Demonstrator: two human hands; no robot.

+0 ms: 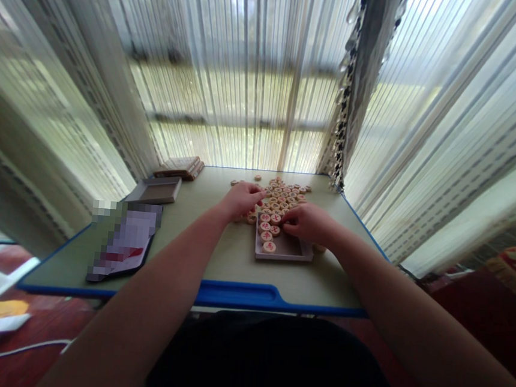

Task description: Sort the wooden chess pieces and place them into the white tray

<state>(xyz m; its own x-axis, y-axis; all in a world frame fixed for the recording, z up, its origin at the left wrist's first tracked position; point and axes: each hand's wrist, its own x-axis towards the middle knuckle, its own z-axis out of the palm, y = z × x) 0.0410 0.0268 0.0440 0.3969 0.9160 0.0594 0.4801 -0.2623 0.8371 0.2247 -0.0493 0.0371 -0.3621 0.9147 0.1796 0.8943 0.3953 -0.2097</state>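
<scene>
Round wooden Chinese chess pieces (278,191) lie heaped toward the far side of the table. In front of the heap is a shallow open box (283,258). Several red-marked pieces (269,247) lie face up along its left side. My left hand (243,199) is at the heap's left edge, thumb and fingers drawn together; what is between them is hard to make out. My right hand (308,222) reaches over the box's right side, its closed fingertips beside the red-marked pieces inside. Whether a piece is between those fingertips is hidden.
A phone or tablet (133,240), partly pixelated, lies on the table's left. Behind it are a shallow box part (161,191) and a folded board-like stack (180,167). The table (182,235) has a blue rim; sheer curtains (230,95) hang beyond it.
</scene>
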